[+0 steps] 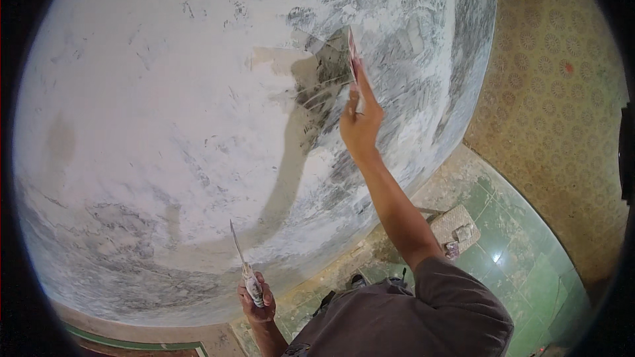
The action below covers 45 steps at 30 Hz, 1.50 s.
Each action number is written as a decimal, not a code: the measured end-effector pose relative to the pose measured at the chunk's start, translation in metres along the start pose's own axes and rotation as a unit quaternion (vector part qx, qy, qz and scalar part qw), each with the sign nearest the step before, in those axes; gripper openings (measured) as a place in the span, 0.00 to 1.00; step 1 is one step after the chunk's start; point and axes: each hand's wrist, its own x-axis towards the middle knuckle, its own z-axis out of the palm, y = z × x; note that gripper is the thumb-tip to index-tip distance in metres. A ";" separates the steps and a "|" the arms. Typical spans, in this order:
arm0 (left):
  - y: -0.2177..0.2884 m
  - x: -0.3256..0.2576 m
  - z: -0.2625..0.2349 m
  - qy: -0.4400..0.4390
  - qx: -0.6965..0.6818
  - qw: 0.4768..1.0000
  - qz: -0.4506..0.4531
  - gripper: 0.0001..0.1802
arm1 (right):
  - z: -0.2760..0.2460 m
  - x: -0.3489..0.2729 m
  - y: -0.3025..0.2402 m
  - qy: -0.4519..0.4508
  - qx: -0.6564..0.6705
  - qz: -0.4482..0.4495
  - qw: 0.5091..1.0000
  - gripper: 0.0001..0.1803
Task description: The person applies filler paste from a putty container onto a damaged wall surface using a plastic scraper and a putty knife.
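Observation:
In front of me a wall (152,86) carries uneven white putty with dark grey patches. My right hand (362,129) reaches up to it, fingers closed on a wide scraper (352,53). That blade shows almost edge-on, against or very close to a dark grey patch (331,69). Low near my body, my left hand (261,307) grips the whitish, putty-smeared handle of a putty knife (252,283). Its thin blade points up, seen nearly edge-on beside the wall. Whether putty sits on either blade I cannot tell.
At the right is a yellowish patterned wall (549,73). The green tiled floor (509,251) below has whitish stains. A pale block-like object (456,228) stands there with small things on it. Green-edged trim (145,345) runs along the lower left.

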 end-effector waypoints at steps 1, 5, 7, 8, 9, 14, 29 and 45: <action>0.000 0.001 0.005 -0.003 0.000 1.000 -0.002 0.31 | 0.006 0.001 -0.001 -0.010 -0.029 0.025 0.999 0.39; 0.002 0.002 0.019 0.074 -0.018 0.997 0.014 0.33 | 0.041 -0.028 -0.045 -0.043 -0.005 -0.106 0.993 0.44; 0.002 0.000 0.021 0.084 -0.027 0.996 0.021 0.33 | 0.050 -0.050 -0.073 -0.115 -0.003 -0.134 0.984 0.41; 0.003 -0.001 0.020 0.087 -0.022 0.996 0.022 0.33 | 0.046 -0.057 -0.087 -0.156 0.001 -0.156 0.975 0.44; 0.003 -0.002 0.019 0.091 -0.017 0.995 0.023 0.33 | 0.044 -0.061 -0.090 -0.156 0.002 -0.154 0.976 0.44; 0.005 -0.008 0.016 0.089 -0.012 0.996 0.017 0.32 | 0.029 -0.040 -0.076 -0.128 0.077 -0.176 0.973 0.34; -0.005 0.004 0.012 0.073 -0.010 0.997 0.014 0.33 | 0.024 -0.036 -0.060 -0.152 0.088 -0.201 0.964 0.30; -0.001 0.016 0.024 0.084 -0.012 0.996 0.009 0.33 | -0.013 -0.033 0.039 -0.145 -0.039 -0.222 0.963 0.35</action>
